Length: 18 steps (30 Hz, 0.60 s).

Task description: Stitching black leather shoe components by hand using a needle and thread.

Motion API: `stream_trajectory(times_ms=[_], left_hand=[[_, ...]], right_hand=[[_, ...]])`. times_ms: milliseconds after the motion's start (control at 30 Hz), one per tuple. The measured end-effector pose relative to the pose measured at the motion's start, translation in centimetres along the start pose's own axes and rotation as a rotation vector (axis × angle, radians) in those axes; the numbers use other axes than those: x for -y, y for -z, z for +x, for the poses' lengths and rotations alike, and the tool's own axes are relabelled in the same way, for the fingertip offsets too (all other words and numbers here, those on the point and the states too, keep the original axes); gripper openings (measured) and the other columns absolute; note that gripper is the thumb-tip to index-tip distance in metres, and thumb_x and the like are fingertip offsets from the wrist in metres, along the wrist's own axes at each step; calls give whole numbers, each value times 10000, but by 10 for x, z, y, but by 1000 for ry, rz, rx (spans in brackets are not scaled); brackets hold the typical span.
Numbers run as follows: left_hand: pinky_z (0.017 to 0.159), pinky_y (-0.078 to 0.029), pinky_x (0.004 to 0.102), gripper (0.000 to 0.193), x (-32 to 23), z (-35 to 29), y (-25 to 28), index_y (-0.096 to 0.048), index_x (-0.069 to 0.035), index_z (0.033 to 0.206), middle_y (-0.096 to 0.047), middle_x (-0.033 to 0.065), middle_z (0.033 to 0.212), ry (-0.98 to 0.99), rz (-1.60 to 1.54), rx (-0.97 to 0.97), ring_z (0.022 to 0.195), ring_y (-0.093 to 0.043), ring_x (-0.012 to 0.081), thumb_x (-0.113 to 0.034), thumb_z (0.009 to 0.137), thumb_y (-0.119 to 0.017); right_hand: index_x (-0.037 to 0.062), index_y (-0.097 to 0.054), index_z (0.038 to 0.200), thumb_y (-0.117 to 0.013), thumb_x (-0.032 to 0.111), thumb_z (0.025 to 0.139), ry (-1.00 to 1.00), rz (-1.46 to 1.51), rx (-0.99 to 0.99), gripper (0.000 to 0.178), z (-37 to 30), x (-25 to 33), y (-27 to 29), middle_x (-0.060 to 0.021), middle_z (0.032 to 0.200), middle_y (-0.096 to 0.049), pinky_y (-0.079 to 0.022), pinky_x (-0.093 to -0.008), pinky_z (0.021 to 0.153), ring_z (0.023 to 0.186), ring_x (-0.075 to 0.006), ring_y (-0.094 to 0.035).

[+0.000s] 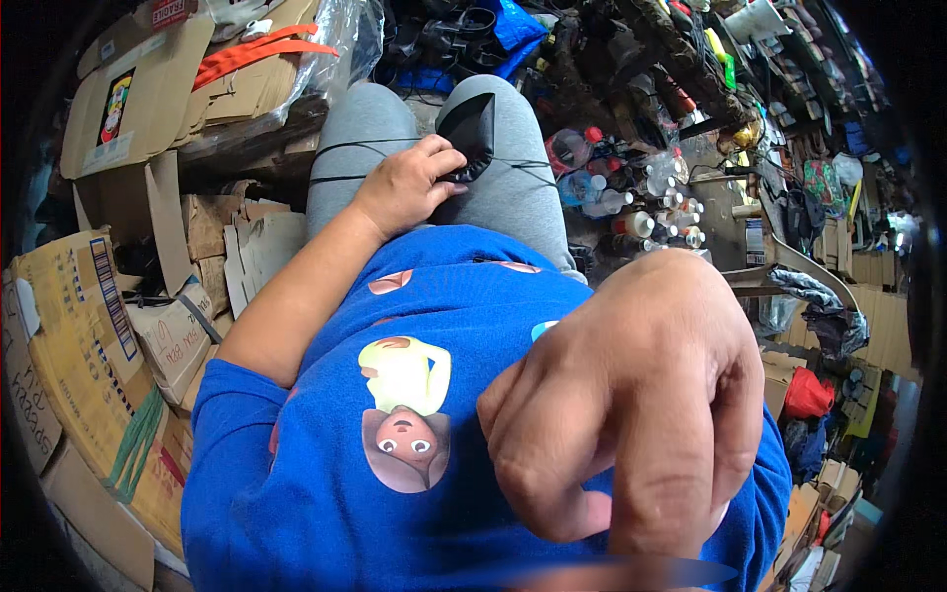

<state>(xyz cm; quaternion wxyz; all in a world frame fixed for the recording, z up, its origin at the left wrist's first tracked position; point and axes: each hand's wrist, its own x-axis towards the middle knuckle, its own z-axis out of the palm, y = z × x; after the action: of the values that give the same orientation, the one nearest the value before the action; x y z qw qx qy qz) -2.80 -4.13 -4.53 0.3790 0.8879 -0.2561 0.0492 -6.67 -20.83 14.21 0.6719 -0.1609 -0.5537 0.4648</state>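
Two bare hands, one black pouch-like piece, assorted surroundings.

Left hand [402, 187]: grip closed on the near-left edge of the black pouch-like piece [478, 128], thumb and fingers pinching; fingertips partly concealed.

Black pouch-like piece: lying on the right thigh of grey trousers [363, 111]; underside hidden, exact kind hard to make out.

Black cord [528, 166]: strands across both thighs, left and right of the piece; any join to it is unclear.

Right hand [631, 385]: nearer the wearer than the piece and to its right, close to the lens, fingers bent; tips obscured, one running behind a blurred strip at the lower edge. Whether this grip is empty cannot be told.

Blue T-shirt [306, 474]: nearer than the piece, partly covered by the right hand.

Cardboard boxes [89, 335]: left of the piece, outermost cut by the dark rim.

Plastic bottles [631, 222]: right of the piece, overlapping, count uncertain.
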Motion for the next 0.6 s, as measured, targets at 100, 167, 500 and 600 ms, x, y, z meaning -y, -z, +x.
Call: stream_trajectory(times_ms=[100,167,500,600], left_hand=[[780,-494,357,296,-2,-3,2,-604,-44,999,-579,124,1030,20,-3,8,925,-599,317,-121,734,-712],[781,-495,359,295,-4,-4,2,-604,-44,999,-580,125,1036,20,-10,7,924,-599,318,-121,735,-711],[822,-484,372,317,1,-9,-1,-594,-46,1022,-580,134,1058,41,-3,8,969,-586,332,-165,749,-704],[843,-477,367,311,-2,-6,-1,-590,-48,1024,-580,136,1059,32,-31,30,998,-579,331,-187,766,-692]], right_hand=[[-16,-634,1095,-650,221,829,23,1,24,356,5,-2,-3,-113,848,-578,-390,-299,563,687,-218,-564],[-16,-635,1091,-651,220,828,40,-2,37,354,8,-4,-6,-114,848,-577,-393,-302,566,690,-220,-565],[-14,-640,1072,-656,219,822,119,12,96,343,13,-12,-6,-121,849,-576,-409,-314,581,703,-230,-569],[-21,-637,1052,-640,229,832,100,-52,97,333,9,-9,-2,-138,865,-577,-433,-325,613,736,-237,-575]])
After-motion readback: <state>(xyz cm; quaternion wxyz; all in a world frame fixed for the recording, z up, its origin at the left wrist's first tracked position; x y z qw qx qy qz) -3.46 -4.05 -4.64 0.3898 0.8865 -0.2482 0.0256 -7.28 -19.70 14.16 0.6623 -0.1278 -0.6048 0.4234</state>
